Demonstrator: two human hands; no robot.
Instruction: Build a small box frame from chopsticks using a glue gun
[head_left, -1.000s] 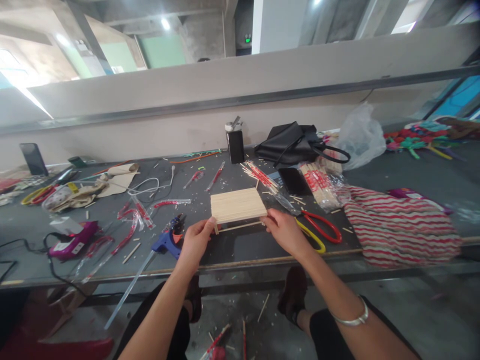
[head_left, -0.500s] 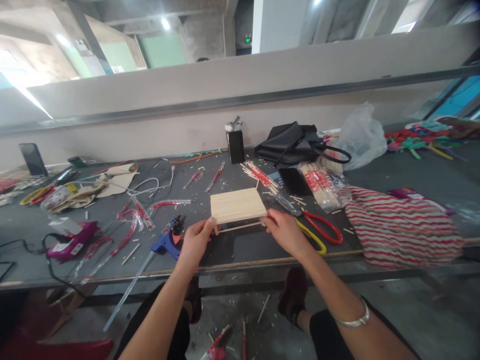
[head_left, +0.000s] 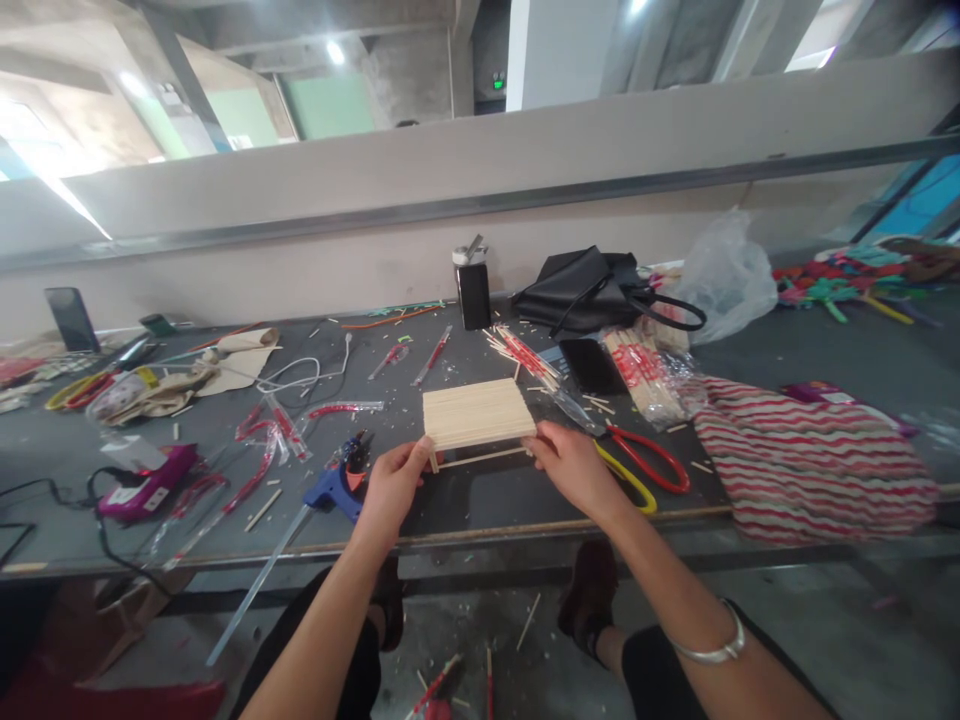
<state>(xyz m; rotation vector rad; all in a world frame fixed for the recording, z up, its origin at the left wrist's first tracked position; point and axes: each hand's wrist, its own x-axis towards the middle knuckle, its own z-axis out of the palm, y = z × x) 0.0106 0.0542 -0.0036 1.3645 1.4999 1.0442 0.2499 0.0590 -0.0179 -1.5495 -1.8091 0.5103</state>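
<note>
Both hands hold a small panel of pale wooden sticks (head_left: 480, 412) laid side by side, above the front part of the dark table. My left hand (head_left: 393, 484) is closed, its thumb and fingers pinching the panel's near left corner. At the near right corner my right hand (head_left: 564, 456) pinches in the same way. A single thin stick (head_left: 484, 457) runs between the two hands along the near side, with a gap between it and the panel. Beside my left hand lies a blue glue gun (head_left: 335, 487) with a long clear glue stick in its back.
Scissors with red and yellow handles (head_left: 651, 456) lie right of my right hand, near a striped cloth (head_left: 810, 455). Behind stand a bottle (head_left: 473, 290) and a black bag (head_left: 581, 290). Packs of sticks (head_left: 646, 375), a phone (head_left: 591, 365) and a purple power box (head_left: 150, 484) lie around.
The view has shifted very slightly. Both hands keep the same grip on the stick panel, and nothing else has visibly moved.
</note>
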